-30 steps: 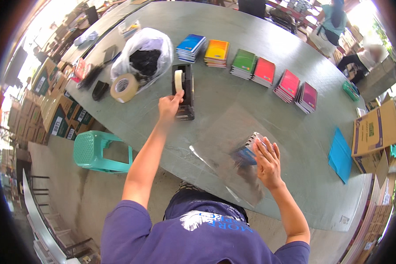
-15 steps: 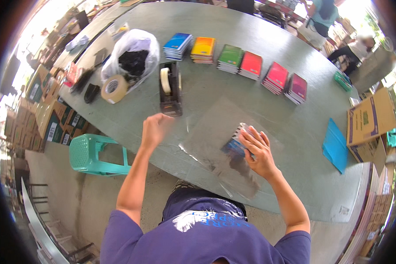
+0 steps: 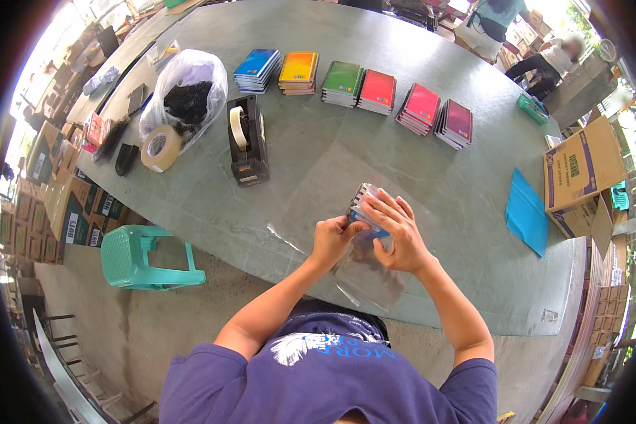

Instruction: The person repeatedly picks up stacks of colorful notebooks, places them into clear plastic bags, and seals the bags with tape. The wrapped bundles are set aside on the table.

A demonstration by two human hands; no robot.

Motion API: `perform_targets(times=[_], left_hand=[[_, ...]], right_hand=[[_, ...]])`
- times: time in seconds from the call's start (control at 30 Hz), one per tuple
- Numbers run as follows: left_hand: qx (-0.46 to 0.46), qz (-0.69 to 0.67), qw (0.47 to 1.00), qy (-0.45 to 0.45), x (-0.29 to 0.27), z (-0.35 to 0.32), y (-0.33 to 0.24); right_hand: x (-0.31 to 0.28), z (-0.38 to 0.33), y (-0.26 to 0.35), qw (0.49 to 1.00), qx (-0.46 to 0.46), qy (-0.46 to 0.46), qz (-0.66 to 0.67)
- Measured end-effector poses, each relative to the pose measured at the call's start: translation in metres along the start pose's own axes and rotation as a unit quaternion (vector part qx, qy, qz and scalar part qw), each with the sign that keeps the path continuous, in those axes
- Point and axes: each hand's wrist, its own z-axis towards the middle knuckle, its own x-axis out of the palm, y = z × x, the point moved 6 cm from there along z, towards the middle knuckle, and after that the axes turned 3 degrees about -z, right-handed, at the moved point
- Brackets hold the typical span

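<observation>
A: Where is the work in hand?

B: On the near part of the grey-green table (image 3: pixel 466 283): a small notebook bundle (image 3: pixel 359 199), blue with a coil-bound edge, lies with the clear plastic sheet (image 3: pixel 311 191). I can't tell how much film covers it.

A: And the hands?

B: The left hand (image 3: pixel 332 239) has its thumb and fingers drawn together in a pinch at the bundle's near-left side; whether a bit of tape is in that pinch, I can't tell. The right hand (image 3: pixel 401 233) lies over the bundle's right side, fingers straight and close together, thumb apart.

A: How far along, would you say?

B: Partway, I'd judge. The bundle is in place with the sheet, but film spreads loose to the far left and toward the near edge, so it doesn't look fully closed up.

A: Anything untouched?

B: The far row: blue stack (image 3: pixel 256 69), yellow stack (image 3: pixel 299 68), green stack (image 3: pixel 343 80), red stack (image 3: pixel 378 90), pinkish-red stack (image 3: pixel 420 104) and purple stack (image 3: pixel 456 121). The black tape dispenser (image 3: pixel 253 159), left of the sheet, has no hand on it.
</observation>
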Motion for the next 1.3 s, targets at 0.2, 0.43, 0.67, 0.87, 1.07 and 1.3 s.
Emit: perform_targets(times=[0.2, 0.43, 0.67, 0.87, 1.07, 1.3], left_hand=[[-0.059, 0.161, 0.984, 0.038, -0.031, 0.007, 0.016], [0.159, 0.070, 0.960, 0.219, -0.012, 0.055, -0.060], [0.447, 0.129, 0.829, 0.311, 0.156, -0.024, -0.161], [0.513, 0.055, 0.624, 0.587, 0.222, -0.174, -0.170], [0.439, 0.039, 0.678, 0.588, 0.224, -0.153, -0.136], [0.346, 0.177, 0.729, 0.563, 0.179, -0.081, -0.108]], right_hand=[[-0.001, 0.004, -0.018, 0.994, 0.055, -0.096, 0.008], [0.008, -0.009, -0.060, 0.820, 0.319, -0.009, 0.474], [-0.123, -0.169, -0.074, 0.807, 0.372, -0.252, 0.382], [-0.107, -0.327, -0.120, 0.693, 0.688, -0.113, -0.183], [-0.129, -0.405, -0.191, 0.631, 0.688, -0.137, -0.332], [-0.183, -0.449, -0.302, 0.612, 0.664, -0.151, -0.402]])
